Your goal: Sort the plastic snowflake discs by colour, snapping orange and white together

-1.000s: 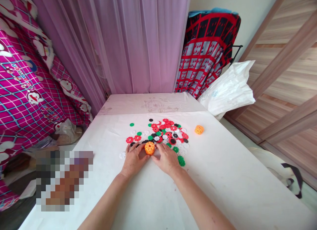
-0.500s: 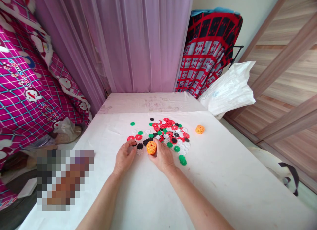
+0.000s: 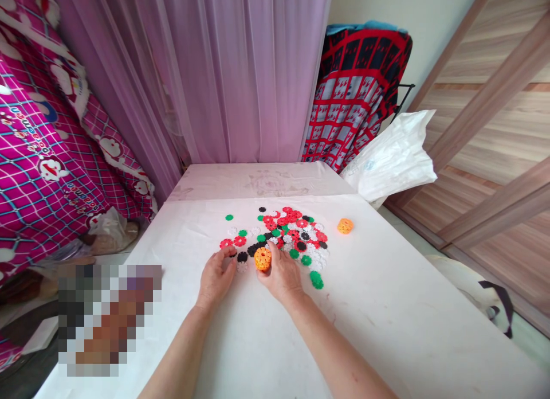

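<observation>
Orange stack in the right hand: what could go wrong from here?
The orange stack is held by the right hand alone, so it might tip if that grip slips. The left hand sits open close to loose black discs and could knock them about.

The orange stacks point(image 3: 263, 259) look like plastic, rough along their notched sides, and the scattered discs point(image 3: 294, 234) seem the same thin, hard stuff with a low sheen. The desk cover point(image 3: 378, 319) is smooth, with a soft shine. The curtain point(image 3: 232, 72) is smooth, satiny cloth; the pink blanket point(image 3: 30, 141) softer, matt cloth; the bag point(image 3: 393, 158) crinkled, faintly glossy plastic; the cupboard door point(image 3: 490, 124) matt, grained wood.
</observation>
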Available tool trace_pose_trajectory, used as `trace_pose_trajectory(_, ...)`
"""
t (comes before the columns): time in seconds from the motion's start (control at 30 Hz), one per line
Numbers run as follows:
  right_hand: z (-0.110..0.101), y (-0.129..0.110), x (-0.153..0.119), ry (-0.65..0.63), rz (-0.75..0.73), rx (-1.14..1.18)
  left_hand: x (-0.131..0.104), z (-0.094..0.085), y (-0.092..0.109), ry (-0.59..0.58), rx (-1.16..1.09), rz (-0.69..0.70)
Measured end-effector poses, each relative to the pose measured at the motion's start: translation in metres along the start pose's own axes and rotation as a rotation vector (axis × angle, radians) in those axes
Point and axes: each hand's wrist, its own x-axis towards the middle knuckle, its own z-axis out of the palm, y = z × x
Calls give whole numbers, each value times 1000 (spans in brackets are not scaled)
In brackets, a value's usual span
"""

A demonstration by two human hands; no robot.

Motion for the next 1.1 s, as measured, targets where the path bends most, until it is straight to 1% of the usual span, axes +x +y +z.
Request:
trace_pose_trajectory(0.17, 8, 4, 1, 40, -29, 5, 0, 0, -1, 14, 31, 31)
trace_pose_trajectory(0.3, 9, 6, -1, 76, -54, 26, 0, -1, 0, 20, 73, 54)
trace_pose_trajectory(0.5, 2, 10, -2, 51, -14, 32, 0, -1, 1, 15, 80, 47)
trace_pose_trajectory(0.67, -5, 21, -1, 59, 8, 24, -1, -1, 1, 16, 91, 29)
trace_pose_trajectory(0.77, -12, 37, 0, 91, 22, 42, -1, -3, 2, 8, 103, 31)
trace_pose_trajectory(0.83, -19, 52, 0, 116, 43, 40, -1, -4, 3, 0, 113, 35)
trace_pose_trajectory(0.93, -31, 80, 3, 132, 121, -5, 0, -6, 3, -14, 134, 44)
trace_pose_trajectory(1.1, -53, 128, 9, 88, 266, -135, 1, -6, 0, -7, 148, 73)
